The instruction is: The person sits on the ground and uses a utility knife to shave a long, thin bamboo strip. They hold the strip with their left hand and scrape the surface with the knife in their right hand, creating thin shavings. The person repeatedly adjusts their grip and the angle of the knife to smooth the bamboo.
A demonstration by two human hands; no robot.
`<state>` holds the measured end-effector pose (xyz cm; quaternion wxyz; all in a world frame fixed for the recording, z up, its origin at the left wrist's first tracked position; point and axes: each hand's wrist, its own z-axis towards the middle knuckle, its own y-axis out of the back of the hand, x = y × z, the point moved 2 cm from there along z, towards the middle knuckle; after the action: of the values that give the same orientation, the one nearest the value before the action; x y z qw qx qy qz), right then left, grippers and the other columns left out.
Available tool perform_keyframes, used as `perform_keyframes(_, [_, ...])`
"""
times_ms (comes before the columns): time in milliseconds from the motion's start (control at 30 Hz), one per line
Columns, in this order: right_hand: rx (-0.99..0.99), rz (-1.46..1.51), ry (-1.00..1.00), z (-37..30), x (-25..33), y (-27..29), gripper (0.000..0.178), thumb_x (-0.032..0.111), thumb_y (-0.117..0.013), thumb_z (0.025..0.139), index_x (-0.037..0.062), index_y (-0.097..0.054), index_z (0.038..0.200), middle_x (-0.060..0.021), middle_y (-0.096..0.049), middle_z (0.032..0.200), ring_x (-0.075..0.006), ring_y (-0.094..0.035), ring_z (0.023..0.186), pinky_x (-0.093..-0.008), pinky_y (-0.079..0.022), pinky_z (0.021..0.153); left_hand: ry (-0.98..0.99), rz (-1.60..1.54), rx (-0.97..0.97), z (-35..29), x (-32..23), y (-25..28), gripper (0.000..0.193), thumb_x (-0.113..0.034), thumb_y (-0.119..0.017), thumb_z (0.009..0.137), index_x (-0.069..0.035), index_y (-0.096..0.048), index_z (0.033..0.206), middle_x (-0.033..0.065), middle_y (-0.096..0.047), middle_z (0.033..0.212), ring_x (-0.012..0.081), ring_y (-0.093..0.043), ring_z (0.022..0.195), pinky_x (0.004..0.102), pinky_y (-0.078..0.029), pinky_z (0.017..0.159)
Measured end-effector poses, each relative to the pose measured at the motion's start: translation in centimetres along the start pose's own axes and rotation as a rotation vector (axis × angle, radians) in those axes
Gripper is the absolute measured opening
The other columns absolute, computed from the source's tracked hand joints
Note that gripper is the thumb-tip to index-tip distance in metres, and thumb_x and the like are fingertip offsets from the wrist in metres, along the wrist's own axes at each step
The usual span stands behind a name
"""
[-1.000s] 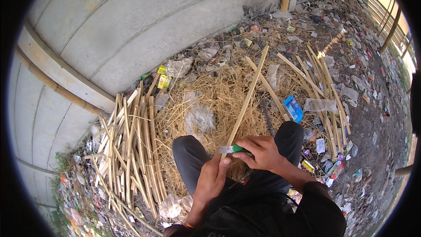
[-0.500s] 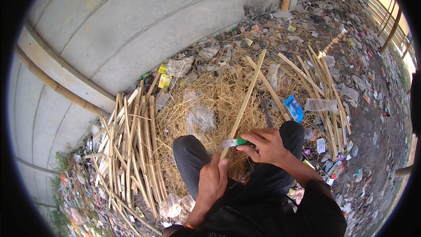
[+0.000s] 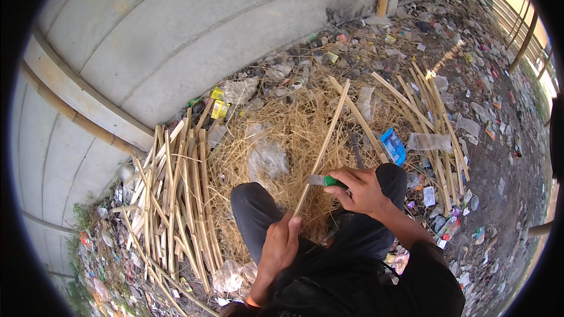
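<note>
Beside a grey concrete wall (image 3: 194, 41), a bamboo strip (image 3: 322, 147) pointing to one o'clock is being clamped by the left hand (image 3: 281, 240), while a green-handled knife (image 3: 326, 181) is being gripped tightly by the right hand (image 3: 363, 189).

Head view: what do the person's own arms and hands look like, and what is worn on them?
Both hands are bare, no gloves: the left hand and the right hand. The right arm has a dark sleeve pushed up, leaving the forearm bare. The left forearm is bare, with what looks like an orange band near the lower edge.
</note>
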<state>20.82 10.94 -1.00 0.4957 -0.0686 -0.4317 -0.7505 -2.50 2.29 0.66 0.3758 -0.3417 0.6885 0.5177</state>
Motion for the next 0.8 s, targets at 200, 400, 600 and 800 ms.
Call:
perform_keyframes(200, [0.093, 0.064, 0.017, -1.5, 2.5, -1.8, 0.035, 0.029, -0.087, 0.090, 0.0052, -0.073, 0.112, -0.0094, -0.077, 0.089, -0.0262, -0.074, 0.066, -0.0352, -0.058, 0.058, -0.098, 0.153, -0.057, 0.7, -0.7, -0.6, 0.041, -0.038, -0.049, 0.116, 0.001, -0.057, 0.122, 0.0271, -0.067, 0.079, 0.0530, -0.067, 0.078, 0.0589, -0.049, 0.067])
perform_keyframes(400, [0.129, 0.049, -0.008, -1.0, 2.6, -1.5, 0.032, 0.029, -0.087, 0.090, 0.0057, -0.074, 0.109, -0.0079, -0.077, 0.087, -0.0259, -0.074, 0.066, -0.0349, -0.057, 0.058, -0.109, 0.238, -0.120, 1.0, -0.6, -1.3, 0.044, -0.042, -0.052, 0.114, 0.001, -0.055, 0.122, 0.0271, -0.068, 0.078, 0.0533, -0.068, 0.077, 0.0594, -0.050, 0.064])
perform_keyframes(600, [0.012, 0.025, -0.006, -0.2, 1.6, -1.0, 0.030, 0.028, -0.087, 0.089, 0.0064, -0.075, 0.106, -0.0071, -0.077, 0.085, -0.0255, -0.074, 0.065, -0.0345, -0.057, 0.057, -0.100, 0.276, -0.170, 0.4, -0.2, -1.3, 0.043, -0.042, -0.052, 0.114, 0.001, -0.053, 0.114, 0.0276, -0.067, 0.076, 0.0530, -0.068, 0.075, 0.0599, -0.050, 0.063])
perform_keyframes(800, [0.011, -0.043, 0.025, 0.4, 1.7, -0.2, 0.028, 0.026, -0.086, 0.091, 0.0052, -0.075, 0.105, -0.0068, -0.076, 0.084, -0.0250, -0.074, 0.066, -0.0348, -0.057, 0.057, -0.078, 0.300, -0.164, 0.1, -0.2, -1.1, 0.039, -0.039, -0.055, 0.113, 0.000, -0.053, 0.110, 0.0276, -0.067, 0.076, 0.0537, -0.068, 0.076, 0.0602, -0.050, 0.063])
